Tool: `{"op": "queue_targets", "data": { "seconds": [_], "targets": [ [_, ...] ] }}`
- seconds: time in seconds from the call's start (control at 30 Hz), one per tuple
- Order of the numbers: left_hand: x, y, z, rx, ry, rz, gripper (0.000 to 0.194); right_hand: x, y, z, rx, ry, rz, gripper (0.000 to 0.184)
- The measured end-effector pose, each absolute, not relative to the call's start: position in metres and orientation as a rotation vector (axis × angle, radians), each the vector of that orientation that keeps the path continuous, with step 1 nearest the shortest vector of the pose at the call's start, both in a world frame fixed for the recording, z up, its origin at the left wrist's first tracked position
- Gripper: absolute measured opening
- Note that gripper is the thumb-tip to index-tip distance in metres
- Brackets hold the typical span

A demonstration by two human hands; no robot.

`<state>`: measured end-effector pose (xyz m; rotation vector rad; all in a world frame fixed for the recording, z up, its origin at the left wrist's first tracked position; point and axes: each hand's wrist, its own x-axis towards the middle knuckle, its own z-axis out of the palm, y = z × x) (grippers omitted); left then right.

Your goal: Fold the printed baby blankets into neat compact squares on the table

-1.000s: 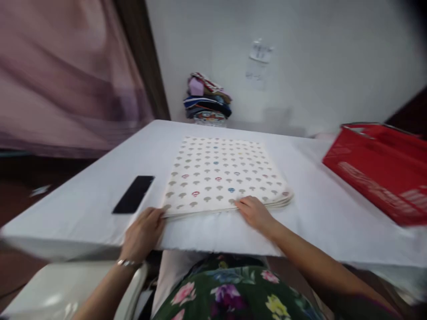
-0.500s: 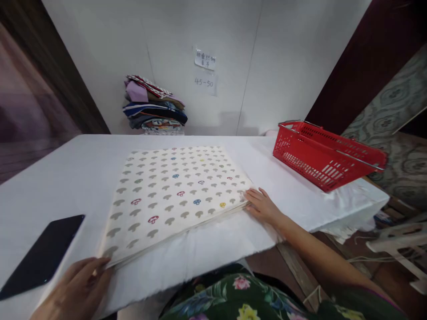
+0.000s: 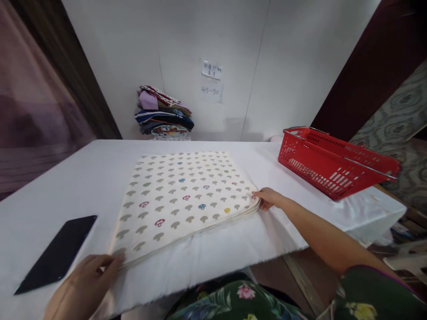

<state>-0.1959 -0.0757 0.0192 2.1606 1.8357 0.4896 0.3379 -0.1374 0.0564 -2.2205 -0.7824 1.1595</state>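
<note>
"Where was the cloth?"

"Flat in layers on the worktop, between the phone at near left and the red basket at far right."

"And who had hold of it?"

"The right hand pinched its near right corner, fingers closed — the left hand touched the near left corner, half curled, though I couldn't tell if it gripped."

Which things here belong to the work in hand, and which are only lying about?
Apparently in use:
layered cream mushroom-print fabric, with left hand and right hand at its near corners
white cloth-covered table beneath

Apparently lying about:
flat black rectangular phone-like device
red perforated plastic basket
multicoloured stack of folded fabrics
</note>
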Motion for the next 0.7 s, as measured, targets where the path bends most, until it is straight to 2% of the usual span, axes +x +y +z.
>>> {"op": "queue_targets", "data": {
  "seconds": [0.2,0.33,0.43,0.57,0.7],
  "targets": [
    [-0.183,-0.088,0.047,1.890,1.989,0.474,0.046,0.335,-0.149,0.044,-2.007,-0.635,1.241,0.030],
    [-0.180,-0.089,0.051,1.776,1.974,0.414,0.057,0.334,-0.153,0.034,-1.835,-0.487,1.291,0.027],
    [-0.180,-0.088,0.048,1.734,1.989,0.432,0.056,0.334,-0.155,0.033,-1.785,-0.367,1.378,0.027],
    [-0.178,-0.086,0.041,1.595,1.966,0.663,0.050,0.336,-0.158,0.039,-1.743,-0.320,1.449,0.028],
    [-0.176,-0.086,0.030,1.251,1.762,0.966,0.059,0.333,-0.161,0.044,-1.660,-0.320,1.511,0.038]
  ]
}}
